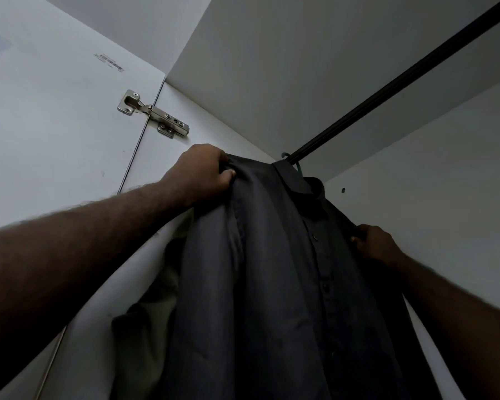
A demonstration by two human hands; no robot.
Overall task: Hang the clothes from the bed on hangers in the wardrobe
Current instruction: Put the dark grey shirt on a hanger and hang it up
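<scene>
A dark grey button shirt (272, 269) hangs inside the wardrobe on a teal hanger (293, 161) whose hook sits over the black rail (401, 79). My left hand (202, 174) grips the shirt's left shoulder, thumb pinching the cloth. Lower down, my right hand (375, 243) grips the right shoulder edge. Most of the hanger is hidden under the collar. Behind the grey shirt, at its left, hangs a pale olive garment (153, 298).
The white wardrobe door (55, 125) stands open at the left, with a metal hinge (153, 114) joining it to the side panel. White wardrobe walls and the top panel (315, 53) close in around the rail.
</scene>
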